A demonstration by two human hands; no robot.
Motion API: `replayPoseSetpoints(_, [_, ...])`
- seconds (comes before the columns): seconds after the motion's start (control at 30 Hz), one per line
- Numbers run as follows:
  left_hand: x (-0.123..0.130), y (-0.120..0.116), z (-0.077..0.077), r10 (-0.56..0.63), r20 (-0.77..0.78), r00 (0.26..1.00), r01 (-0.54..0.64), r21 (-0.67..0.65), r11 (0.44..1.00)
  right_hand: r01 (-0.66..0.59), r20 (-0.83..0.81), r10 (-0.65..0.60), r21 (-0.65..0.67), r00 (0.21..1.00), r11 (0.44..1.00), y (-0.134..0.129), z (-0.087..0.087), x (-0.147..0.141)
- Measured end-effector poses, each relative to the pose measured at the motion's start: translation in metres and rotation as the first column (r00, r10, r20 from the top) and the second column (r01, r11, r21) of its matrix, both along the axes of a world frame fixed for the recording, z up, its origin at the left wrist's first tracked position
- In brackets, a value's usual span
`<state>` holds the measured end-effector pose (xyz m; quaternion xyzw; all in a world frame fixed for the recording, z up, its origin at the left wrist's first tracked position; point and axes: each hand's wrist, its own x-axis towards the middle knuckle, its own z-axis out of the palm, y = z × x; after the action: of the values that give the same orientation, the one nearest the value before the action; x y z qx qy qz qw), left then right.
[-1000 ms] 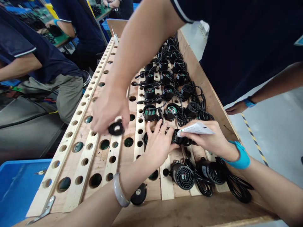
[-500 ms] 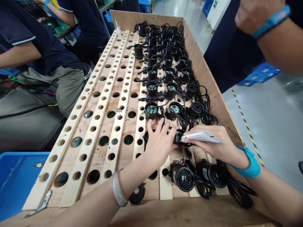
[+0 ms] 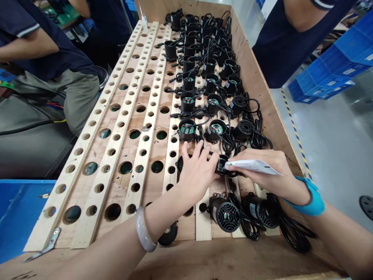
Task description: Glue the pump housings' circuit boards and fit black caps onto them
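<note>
White tube (image 3: 256, 166) held at open cup (image 3: 220, 165) between hands.
Tube pinched in right hand (image 3: 271, 169); left hand (image 3: 196, 169) spread, hold can't be told. Partway, it seems: grille-topped cups (image 3: 229, 216) are seen nearer than right hand; uncovered cups (image 3: 187, 130) are left beyond left hand.

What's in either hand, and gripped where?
The right hand holds a white tube near its narrow tip. The left hand is spread beside a black housing; whether it grips that can't be told.
</note>
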<state>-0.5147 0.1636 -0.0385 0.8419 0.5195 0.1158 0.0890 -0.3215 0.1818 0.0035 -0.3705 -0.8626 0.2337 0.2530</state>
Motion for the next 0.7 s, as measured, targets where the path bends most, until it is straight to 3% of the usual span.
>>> replayPoseSetpoints(0.5, [0.0001, 0.0004, 0.0001, -0.007, 0.012, 1.0, 0.008, -0.017, 1.0, -0.035, 0.045, 0.031, 0.089, 0.998, 0.995, 0.0066, -0.001, 0.0025])
replayPoseSetpoints(0.7, [0.0004, 0.0011, 0.0005, 0.0, 0.013, 1.0, 0.0, -0.022, 1.0, 0.013, 0.017, -0.014, 0.062, 1.0, 0.998, 0.0053, 0.0014, 0.0012])
